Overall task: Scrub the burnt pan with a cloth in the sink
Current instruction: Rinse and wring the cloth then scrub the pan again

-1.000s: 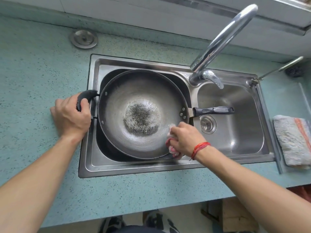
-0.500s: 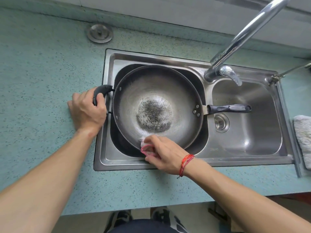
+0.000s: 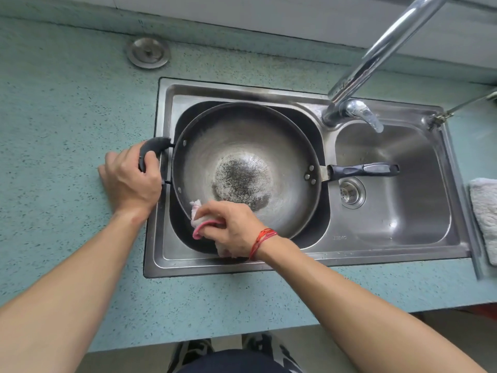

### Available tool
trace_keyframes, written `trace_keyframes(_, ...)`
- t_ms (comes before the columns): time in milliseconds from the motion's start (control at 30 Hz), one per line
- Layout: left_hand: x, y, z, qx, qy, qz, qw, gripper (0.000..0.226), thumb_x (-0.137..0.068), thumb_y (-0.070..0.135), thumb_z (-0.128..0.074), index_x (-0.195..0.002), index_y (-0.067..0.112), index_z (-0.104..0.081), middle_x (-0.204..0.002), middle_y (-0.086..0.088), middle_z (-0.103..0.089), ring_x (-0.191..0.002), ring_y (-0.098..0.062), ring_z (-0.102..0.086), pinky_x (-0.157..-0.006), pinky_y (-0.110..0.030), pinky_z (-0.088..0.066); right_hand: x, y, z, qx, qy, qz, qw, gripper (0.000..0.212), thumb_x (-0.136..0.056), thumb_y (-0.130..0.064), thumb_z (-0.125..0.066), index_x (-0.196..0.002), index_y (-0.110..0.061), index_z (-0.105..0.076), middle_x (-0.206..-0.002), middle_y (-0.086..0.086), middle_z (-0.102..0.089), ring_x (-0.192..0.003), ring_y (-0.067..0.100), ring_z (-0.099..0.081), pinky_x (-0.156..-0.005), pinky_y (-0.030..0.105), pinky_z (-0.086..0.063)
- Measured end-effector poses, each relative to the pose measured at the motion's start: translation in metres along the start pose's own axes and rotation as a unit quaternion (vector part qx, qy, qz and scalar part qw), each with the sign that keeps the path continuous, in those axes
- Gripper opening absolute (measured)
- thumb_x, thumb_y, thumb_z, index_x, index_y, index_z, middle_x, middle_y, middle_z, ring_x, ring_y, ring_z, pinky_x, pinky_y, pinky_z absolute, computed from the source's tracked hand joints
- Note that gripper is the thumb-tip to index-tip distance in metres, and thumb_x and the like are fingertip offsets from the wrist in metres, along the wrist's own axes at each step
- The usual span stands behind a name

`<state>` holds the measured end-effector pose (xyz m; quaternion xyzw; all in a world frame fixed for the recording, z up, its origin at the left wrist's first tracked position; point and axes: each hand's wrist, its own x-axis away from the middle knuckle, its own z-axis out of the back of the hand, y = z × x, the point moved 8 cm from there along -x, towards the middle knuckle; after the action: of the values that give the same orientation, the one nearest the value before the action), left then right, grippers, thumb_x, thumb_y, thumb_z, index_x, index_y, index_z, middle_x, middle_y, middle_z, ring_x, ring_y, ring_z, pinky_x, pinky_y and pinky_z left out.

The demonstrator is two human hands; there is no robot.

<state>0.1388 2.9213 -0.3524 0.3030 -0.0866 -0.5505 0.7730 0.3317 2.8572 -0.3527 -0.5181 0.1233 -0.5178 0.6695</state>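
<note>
wok: in left sink basin, burnt patch centre
left hand: gripping helper handle, 9 o'clock
right hand: clutching cloth, pressed on rim, 7 o'clock

Chrome faucet behind, folded towel right — round metal cap on countertop

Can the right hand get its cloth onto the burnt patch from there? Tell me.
Probably yes. The right hand holds the cloth at the pan's near wall, and the burnt patch lies just beyond, with nothing lying between them.
</note>
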Motion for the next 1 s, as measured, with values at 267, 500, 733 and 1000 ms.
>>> trace_keyframes(267,-0.001,0.0,0.001,0.001,-0.002,0.003,1.0,0.031,-0.095,0.027,-0.043,-0.098,0.013,-0.07,-0.084,-0.011,-0.069,-0.086,-0.031,-0.048,-0.078,-0.04,-0.032,0.015,0.052,0.044,0.326,-0.173,-0.067,0.927,0.024,-0.092,-0.03,-0.059,-0.11,-0.02,-0.071,-0.108,0.005,-0.067,-0.104,0.018,-0.056,-0.095,0.031,-0.045)
trace_keyframes(500,-0.001,-0.002,-0.002,-0.008,-0.009,0.007,1.0,0.032,-0.095,0.029,-0.042,-0.101,0.014,-0.07,-0.084,-0.01,-0.07,-0.086,-0.031,-0.048,-0.078,-0.04,-0.032,0.016,0.057,0.037,0.306,-0.217,-0.051,0.926,0.032,-0.088,-0.012,-0.054,-0.119,-0.021,-0.059,-0.103,0.0,-0.074,-0.093,0.009,-0.065,-0.078,0.014,-0.046)
trace_keyframes(733,-0.003,-0.003,-0.003,-0.016,-0.01,0.006,1.0,0.037,-0.094,0.031,-0.04,-0.103,0.014,-0.071,-0.083,-0.009,-0.07,-0.085,-0.031,-0.05,-0.076,-0.041,-0.034,0.002,0.038,0.016,0.127,-0.107,-0.024,0.986,0.019,-0.086,-0.02,-0.064,-0.102,-0.026,-0.055,-0.06,-0.003,-0.067,-0.051,0.001,-0.059,-0.064,0.025,-0.05)
trace_keyframes(1000,-0.003,-0.002,-0.003,-0.021,-0.005,-0.003,1.0,0.03,-0.093,0.026,-0.043,-0.096,0.013,-0.07,-0.08,-0.009,-0.069,-0.08,-0.026,-0.046,-0.072,-0.036,-0.027,-0.07,0.004,0.007,0.071,0.142,0.088,0.983,0.02,-0.078,-0.016,-0.072,-0.096,-0.017,-0.063,-0.091,0.0,-0.063,-0.079,0.015,-0.054,-0.071,0.022,-0.039)
